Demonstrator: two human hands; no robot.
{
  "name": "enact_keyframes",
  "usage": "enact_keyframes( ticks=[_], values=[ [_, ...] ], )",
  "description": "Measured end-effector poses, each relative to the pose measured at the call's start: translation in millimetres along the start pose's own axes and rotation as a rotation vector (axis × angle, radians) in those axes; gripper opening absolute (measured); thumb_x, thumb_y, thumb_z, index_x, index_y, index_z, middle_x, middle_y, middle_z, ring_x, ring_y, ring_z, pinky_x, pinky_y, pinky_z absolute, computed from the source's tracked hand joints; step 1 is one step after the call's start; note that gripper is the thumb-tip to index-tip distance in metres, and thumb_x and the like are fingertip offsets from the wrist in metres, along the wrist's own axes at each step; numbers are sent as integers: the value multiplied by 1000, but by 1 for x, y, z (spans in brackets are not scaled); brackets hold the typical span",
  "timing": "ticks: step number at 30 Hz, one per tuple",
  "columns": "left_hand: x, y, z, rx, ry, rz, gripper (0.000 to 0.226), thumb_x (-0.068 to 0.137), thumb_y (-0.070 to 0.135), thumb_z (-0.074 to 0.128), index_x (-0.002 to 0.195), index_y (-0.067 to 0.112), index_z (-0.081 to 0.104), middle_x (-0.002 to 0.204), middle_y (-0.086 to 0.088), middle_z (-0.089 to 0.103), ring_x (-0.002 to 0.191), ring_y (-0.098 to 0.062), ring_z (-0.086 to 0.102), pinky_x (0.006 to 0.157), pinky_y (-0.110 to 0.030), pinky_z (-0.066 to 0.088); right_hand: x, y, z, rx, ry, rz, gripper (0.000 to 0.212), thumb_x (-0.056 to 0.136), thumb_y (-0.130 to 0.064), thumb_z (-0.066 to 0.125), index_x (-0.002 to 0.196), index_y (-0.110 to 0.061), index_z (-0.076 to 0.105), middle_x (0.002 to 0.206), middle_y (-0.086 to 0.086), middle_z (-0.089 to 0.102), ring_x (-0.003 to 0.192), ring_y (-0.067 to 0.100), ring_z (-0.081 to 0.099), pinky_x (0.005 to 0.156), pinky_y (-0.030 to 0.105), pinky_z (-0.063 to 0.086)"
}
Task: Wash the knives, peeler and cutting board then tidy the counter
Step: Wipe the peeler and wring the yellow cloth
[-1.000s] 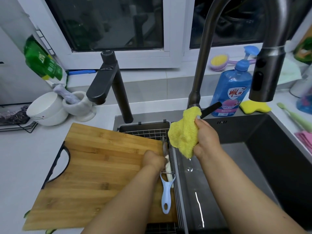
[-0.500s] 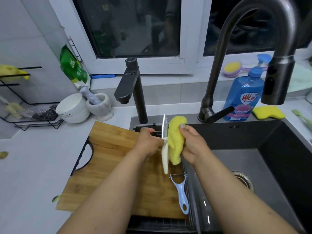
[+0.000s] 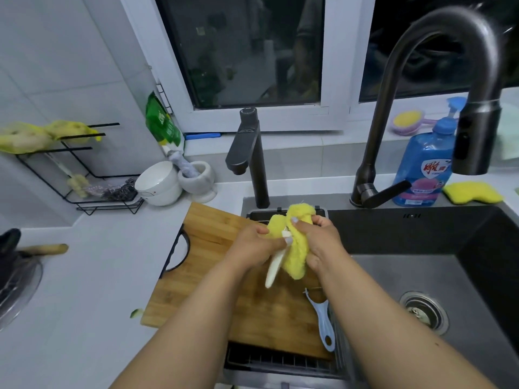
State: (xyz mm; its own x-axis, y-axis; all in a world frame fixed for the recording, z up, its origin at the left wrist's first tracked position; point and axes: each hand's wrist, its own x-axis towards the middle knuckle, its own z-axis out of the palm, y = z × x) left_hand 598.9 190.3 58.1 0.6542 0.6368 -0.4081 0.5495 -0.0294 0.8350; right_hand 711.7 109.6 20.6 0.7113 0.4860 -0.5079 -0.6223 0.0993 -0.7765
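My left hand (image 3: 257,244) grips a knife with a white handle (image 3: 273,266); the handle points down toward me. My right hand (image 3: 318,242) squeezes a yellow cloth (image 3: 295,256) folded around the blade, which is hidden inside it. Both hands hover over the far right end of a bamboo cutting board (image 3: 222,279) that spans the counter and a wire drain rack (image 3: 280,360). A light blue peeler (image 3: 323,321) lies at the board's right edge, partly under my right forearm.
The dark sink (image 3: 415,265) with its drain (image 3: 424,310) lies to the right, under a tall faucet (image 3: 474,138). A second tap (image 3: 248,153), blue soap bottle (image 3: 424,167), yellow sponge (image 3: 471,192), white bowl (image 3: 158,182), mortar (image 3: 199,181) and wire shelf (image 3: 84,175) line the back.
The knife was lifted off the board and held upright, and the cloth has closed around its blade. The hands have drawn together. The view has tilted up and pulled back.
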Motion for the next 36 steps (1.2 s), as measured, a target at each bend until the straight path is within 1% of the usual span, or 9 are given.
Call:
enact_keyframes(
  ticks=[4,11,14,17,19,21,28,32,36],
  values=[
    [-14,-5,-8,-14,-26,-2,34,74,9,81,98,10,57,95,-15,71,78,-29,72,80,-41,58,-5,3,11,-60,-1,11,44,75,-12,79,114,-12,57,106,14,67,90,35,68,80,54,56],
    [-33,-18,-25,114,-8,28,19,79,8,76,94,6,64,93,-13,71,77,-23,71,69,-34,60,-16,21,29,-206,-1,55,38,69,-2,82,101,-5,61,95,16,69,82,34,69,77,51,57],
    [-42,-26,-37,166,19,51,14,82,13,73,92,13,64,84,-7,74,77,-21,72,78,-43,59,-18,29,39,-139,15,57,50,65,5,81,109,-2,58,100,19,67,85,35,68,77,51,57],
    [-52,-35,-57,210,52,53,14,84,19,71,95,14,65,82,-3,74,72,-12,70,70,-29,56,-17,38,49,-99,18,80,55,64,4,83,112,-2,57,105,19,66,87,34,67,81,49,56],
    [-60,-45,-71,245,67,36,16,78,26,74,90,19,68,78,1,74,74,-11,68,71,-26,55,-11,38,49,-121,42,70,47,67,-1,83,108,-2,59,105,17,66,87,31,66,80,42,55],
    [-66,-56,-84,232,97,11,20,67,34,74,84,23,69,78,1,74,80,-18,70,82,-37,56,-3,35,46,-183,91,21,33,70,-7,83,96,-3,61,104,14,67,89,31,66,84,41,54],
    [-86,-71,-106,-283,221,-98,13,92,22,60,82,14,60,61,-3,56,46,-12,44,46,-22,34,-5,41,60,-668,85,-199,51,75,-30,80,113,-9,52,120,12,59,108,32,57,97,40,46],
    [-96,-70,-118,-377,240,-96,5,91,10,60,92,9,65,61,-4,57,48,-12,46,49,-22,37,-37,44,78,-1029,-12,-321,41,84,-38,69,114,-14,52,104,2,55,101,28,56,81,33,44],
    [-101,-68,-133,-661,266,-114,20,96,15,54,100,0,65,73,-9,64,59,-16,55,57,-26,42,-77,39,103,-955,-113,-567,22,86,-29,69,101,-20,56,96,-6,57,85,16,54,70,28,41]
  ],
)
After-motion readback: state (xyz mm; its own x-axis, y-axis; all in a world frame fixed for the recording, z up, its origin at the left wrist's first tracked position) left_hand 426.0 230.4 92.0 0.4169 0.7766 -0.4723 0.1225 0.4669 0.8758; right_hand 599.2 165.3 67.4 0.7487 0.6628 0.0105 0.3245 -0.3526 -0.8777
